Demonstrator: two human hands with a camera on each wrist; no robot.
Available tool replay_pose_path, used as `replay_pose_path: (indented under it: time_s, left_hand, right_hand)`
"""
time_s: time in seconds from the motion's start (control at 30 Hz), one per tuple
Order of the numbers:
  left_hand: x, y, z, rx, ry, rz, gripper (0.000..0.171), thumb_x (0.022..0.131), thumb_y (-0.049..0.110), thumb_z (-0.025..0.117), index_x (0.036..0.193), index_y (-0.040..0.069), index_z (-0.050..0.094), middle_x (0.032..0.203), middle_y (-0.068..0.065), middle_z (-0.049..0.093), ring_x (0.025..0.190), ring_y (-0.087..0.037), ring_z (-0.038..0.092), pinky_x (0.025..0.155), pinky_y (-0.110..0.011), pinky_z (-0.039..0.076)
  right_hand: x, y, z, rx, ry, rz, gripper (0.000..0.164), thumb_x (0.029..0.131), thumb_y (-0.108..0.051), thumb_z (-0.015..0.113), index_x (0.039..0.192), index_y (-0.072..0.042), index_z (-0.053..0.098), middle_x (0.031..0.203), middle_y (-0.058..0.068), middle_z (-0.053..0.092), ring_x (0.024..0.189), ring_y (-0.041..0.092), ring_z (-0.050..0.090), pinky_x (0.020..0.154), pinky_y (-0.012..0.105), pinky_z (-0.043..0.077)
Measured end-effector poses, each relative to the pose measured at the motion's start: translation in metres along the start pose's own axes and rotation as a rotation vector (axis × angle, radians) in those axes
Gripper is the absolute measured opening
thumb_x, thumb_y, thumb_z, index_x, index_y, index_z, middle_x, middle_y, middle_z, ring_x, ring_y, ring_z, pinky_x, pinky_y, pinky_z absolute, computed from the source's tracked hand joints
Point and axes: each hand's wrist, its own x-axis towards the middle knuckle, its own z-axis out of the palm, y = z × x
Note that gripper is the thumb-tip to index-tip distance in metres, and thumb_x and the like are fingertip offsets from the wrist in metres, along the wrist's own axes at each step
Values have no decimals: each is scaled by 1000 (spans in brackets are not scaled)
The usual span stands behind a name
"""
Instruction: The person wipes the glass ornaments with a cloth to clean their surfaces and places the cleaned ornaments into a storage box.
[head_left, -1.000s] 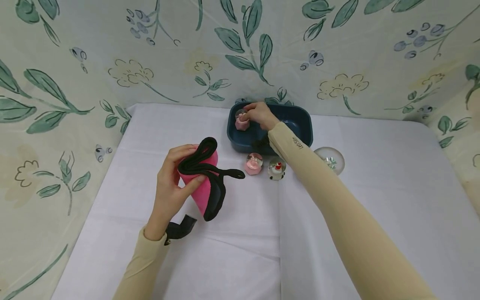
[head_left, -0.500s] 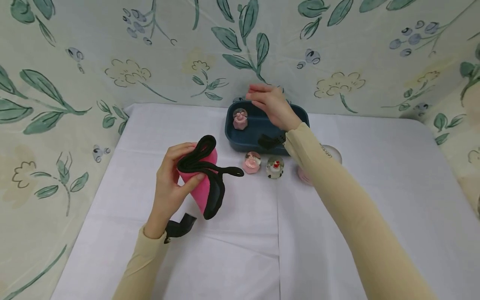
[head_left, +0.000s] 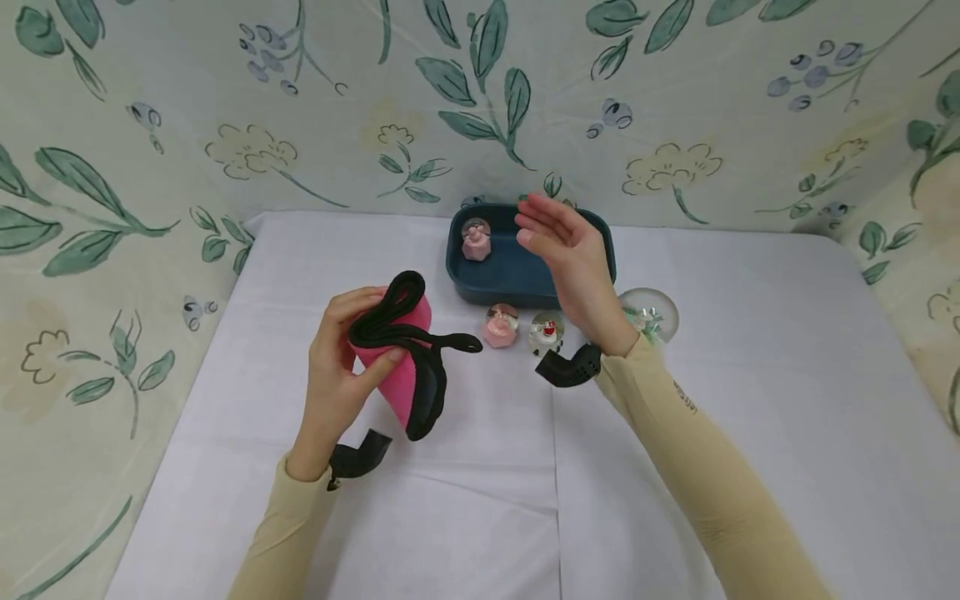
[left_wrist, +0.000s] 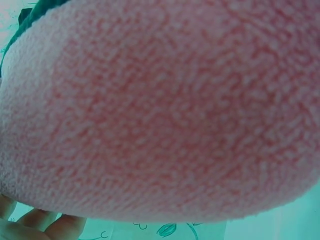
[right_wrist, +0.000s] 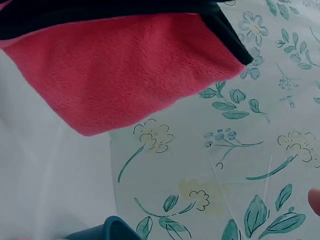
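My left hand (head_left: 341, 358) grips a folded pink plush cloth (head_left: 399, 387) with black edging and a black hanging loop, held above the white table. The cloth fills most of the left wrist view. My right hand (head_left: 570, 258) has its fingers extended and holds nothing, in front of the dark blue tray (head_left: 498, 293). A small snow globe with a pink base (head_left: 476, 242) stands in the tray's left end. Before the tray stand another pink-based snow globe (head_left: 500, 326) and one with a red and white figure (head_left: 546, 332). A larger globe (head_left: 660, 312) is partly hidden by my right wrist.
A white cloth covers the table (head_left: 465, 517). Behind it hangs a leaf-and-flower patterned curtain (head_left: 330, 150), close to the tray's back edge. A black wrist-camera mount (head_left: 362, 457) sticks out from my left wrist, another (head_left: 568, 367) from my right.
My right hand has let go of the snow globe in the tray's left end, lifted away and drawn back toward me. My left hand keeps its grip on the pink cloth, nearly still.
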Motion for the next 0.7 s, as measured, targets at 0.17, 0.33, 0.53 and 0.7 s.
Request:
replay_pose_path:
  time_s: [0.17, 0.33, 0.53, 0.7]
  left_hand:
    - [0, 2, 0, -15, 0, -2, 61, 86, 27, 72, 123, -12, 45, 130, -19, 48, 119, -32, 48, 95, -30, 46]
    - [-1, 2, 0, -24, 3, -5, 61, 86, 26, 73, 123, -12, 44, 130, -19, 48, 119, -32, 48, 95, -30, 46]
    - [0, 2, 1, -40, -6, 0, 59, 86, 24, 72, 123, -13, 44, 130, -19, 48, 119, -32, 47, 95, -30, 47]
    - [0, 2, 3, -42, -12, 5, 60, 86, 26, 72, 123, -13, 44, 130, -19, 48, 119, -32, 47, 95, -30, 47]
  right_hand:
    - [-29, 12, -3, -21, 44, -54, 49, 90, 10, 56, 137, 9, 41, 136, 22, 46, 124, 29, 48, 102, 33, 41]
    - [-53, 28, -4, -40, 88, -79, 51, 90, 10, 57, 137, 9, 39, 137, 24, 43, 128, 35, 42, 105, 33, 37]
    - [-77, 50, 1, -73, 161, -59, 54, 88, 11, 59, 138, 9, 37, 136, 19, 46, 129, 33, 41, 107, 31, 33]
    - [-90, 71, 5, -125, 182, -17, 60, 86, 11, 61, 141, 7, 35, 142, 21, 40, 133, 25, 38, 110, 28, 28]
